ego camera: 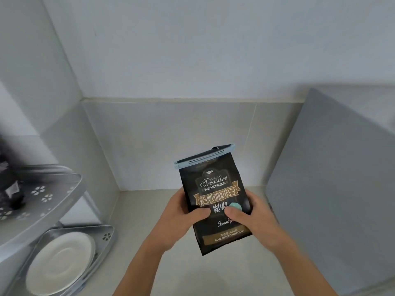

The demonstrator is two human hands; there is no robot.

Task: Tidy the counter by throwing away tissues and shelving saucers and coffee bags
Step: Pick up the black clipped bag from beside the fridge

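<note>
A black coffee bag (pixel 213 184) with gold lettering and a pale blue clip across its top is held upright above the counter (pixel 149 210), near the back corner. My left hand (pixel 183 218) grips its left side, thumb on the front. My right hand (pixel 252 218) grips its right side, thumb on the front too. White saucers (pixel 62 259) lie stacked on the lower tier of a grey corner shelf (pixel 70 189) at the left. A dark bag (pixel 10 189) sits blurred on the shelf's upper tier.
Grey tiled walls (pixel 171 142) meet in a corner behind the bag. A tall grey panel (pixel 331 189) stands at the right, close to my right hand. The shelf's legs stand on the counter at the left.
</note>
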